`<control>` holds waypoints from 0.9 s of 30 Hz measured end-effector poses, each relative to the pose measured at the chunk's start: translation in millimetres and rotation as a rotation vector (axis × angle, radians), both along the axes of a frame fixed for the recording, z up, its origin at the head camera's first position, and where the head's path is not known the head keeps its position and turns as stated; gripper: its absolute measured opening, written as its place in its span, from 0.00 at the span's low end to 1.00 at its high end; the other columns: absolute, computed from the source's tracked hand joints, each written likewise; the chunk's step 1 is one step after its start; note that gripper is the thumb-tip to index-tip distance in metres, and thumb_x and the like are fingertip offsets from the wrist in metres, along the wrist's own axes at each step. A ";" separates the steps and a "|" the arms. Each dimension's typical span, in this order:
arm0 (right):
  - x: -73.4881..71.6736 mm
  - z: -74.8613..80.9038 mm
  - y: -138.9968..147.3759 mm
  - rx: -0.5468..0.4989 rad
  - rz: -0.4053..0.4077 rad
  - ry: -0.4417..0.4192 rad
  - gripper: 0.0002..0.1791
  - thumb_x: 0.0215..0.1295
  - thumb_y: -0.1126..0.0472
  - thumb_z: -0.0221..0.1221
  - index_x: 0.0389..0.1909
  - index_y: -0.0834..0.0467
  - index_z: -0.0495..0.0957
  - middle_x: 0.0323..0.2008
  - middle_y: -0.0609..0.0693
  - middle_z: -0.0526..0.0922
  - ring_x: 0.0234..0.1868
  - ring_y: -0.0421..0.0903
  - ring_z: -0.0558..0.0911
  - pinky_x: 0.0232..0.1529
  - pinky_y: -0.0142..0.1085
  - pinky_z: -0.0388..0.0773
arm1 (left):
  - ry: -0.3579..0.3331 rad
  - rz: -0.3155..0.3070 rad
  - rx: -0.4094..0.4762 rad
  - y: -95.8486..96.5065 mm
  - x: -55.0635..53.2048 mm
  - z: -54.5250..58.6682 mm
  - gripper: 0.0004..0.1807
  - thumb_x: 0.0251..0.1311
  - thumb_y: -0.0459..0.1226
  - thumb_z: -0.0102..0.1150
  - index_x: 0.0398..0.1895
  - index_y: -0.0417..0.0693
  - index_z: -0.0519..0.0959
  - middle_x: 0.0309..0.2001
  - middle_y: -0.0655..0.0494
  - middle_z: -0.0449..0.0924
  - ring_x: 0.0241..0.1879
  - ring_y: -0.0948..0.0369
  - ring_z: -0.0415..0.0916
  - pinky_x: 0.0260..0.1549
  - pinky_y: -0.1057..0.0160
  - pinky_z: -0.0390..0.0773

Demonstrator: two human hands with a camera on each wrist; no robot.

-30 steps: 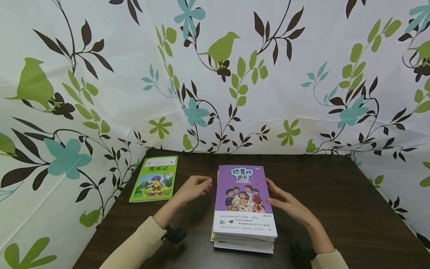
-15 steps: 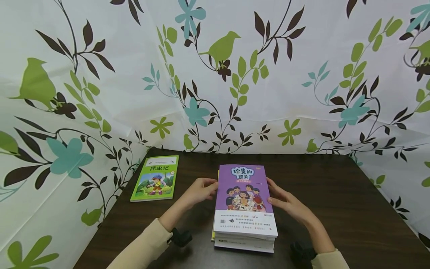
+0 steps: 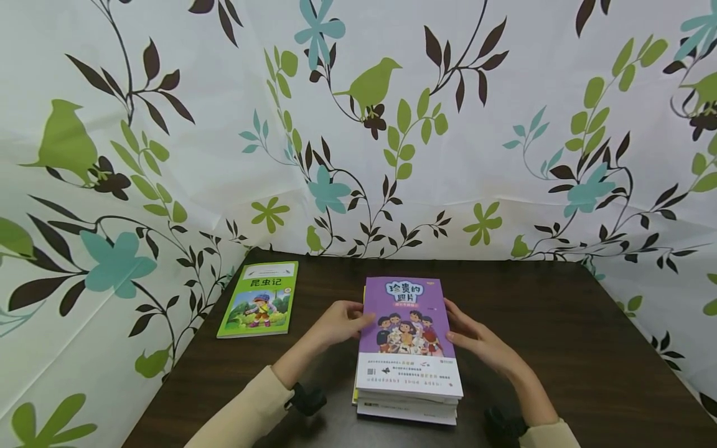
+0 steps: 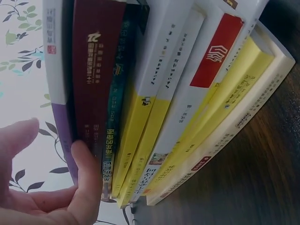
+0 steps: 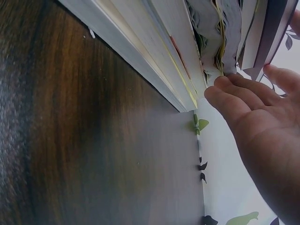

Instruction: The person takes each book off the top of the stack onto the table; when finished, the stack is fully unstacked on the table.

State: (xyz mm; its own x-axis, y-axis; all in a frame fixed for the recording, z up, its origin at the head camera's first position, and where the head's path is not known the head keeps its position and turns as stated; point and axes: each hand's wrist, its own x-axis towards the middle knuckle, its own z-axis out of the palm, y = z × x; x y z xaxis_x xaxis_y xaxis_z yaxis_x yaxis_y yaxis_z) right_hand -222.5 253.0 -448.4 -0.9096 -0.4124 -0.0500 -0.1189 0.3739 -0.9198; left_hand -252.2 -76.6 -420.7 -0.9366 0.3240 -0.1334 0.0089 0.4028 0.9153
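A purple picture book [image 3: 403,336] lies on top of a stack of books in the middle of the table. My left hand [image 3: 335,325] is at the stack's left side, its thumb over the purple cover's edge. In the left wrist view one fingertip rests on the spines near the purple book and the maroon book [image 4: 97,61] under it. My right hand [image 3: 480,341] touches the stack's right side with extended fingers. In the right wrist view, those fingers [image 5: 241,96] lie at the page edges [image 5: 211,37], thumb near the top book.
A green book [image 3: 256,305] with a cartoon child lies flat at the table's left. The dark wooden table [image 3: 560,323] extends to the right of the stack. Behind it hangs a white cloth [image 3: 482,155] printed with birds and leaves.
My left hand has come rightward to the stack, and its thumb has moved over the purple book's edge. The right hand and the books have stayed put.
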 end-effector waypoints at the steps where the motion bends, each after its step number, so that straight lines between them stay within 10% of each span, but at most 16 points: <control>1: 0.0 -0.2 0.0 -0.002 -0.001 0.001 0.40 0.72 0.53 0.52 0.79 0.48 0.42 0.77 0.65 0.45 0.74 0.70 0.48 0.65 0.69 0.56 | 0.013 -0.004 -0.009 0.3 0.0 -0.2 0.35 0.59 0.46 0.66 0.61 0.27 0.71 0.37 0.47 0.83 0.31 0.59 0.83 0.36 0.58 0.84; 13: 1.2 -1.5 -1.1 -0.065 -0.021 -0.101 0.37 0.76 0.49 0.44 0.79 0.50 0.40 0.78 0.64 0.40 0.75 0.69 0.43 0.68 0.68 0.49 | 0.058 0.055 -0.034 4.9 2.2 -4.4 0.28 0.55 0.37 0.70 0.55 0.26 0.75 0.35 0.47 0.81 0.31 0.60 0.78 0.34 0.62 0.81; 18: 1.0 -2.5 1.1 -0.018 0.011 -0.013 0.37 0.75 0.53 0.49 0.78 0.55 0.45 0.77 0.64 0.46 0.74 0.70 0.50 0.66 0.67 0.56 | 0.033 0.075 -0.026 1.8 1.6 -2.7 0.27 0.56 0.36 0.69 0.54 0.28 0.74 0.40 0.44 0.82 0.34 0.58 0.80 0.39 0.57 0.83; 27: 3.8 -5.8 0.5 0.016 0.045 0.015 0.40 0.72 0.55 0.54 0.77 0.59 0.46 0.76 0.65 0.47 0.74 0.70 0.52 0.66 0.65 0.60 | -0.040 0.113 0.160 -10.4 5.5 0.1 0.25 0.65 0.30 0.58 0.62 0.26 0.65 0.44 0.37 0.80 0.35 0.57 0.82 0.38 0.52 0.84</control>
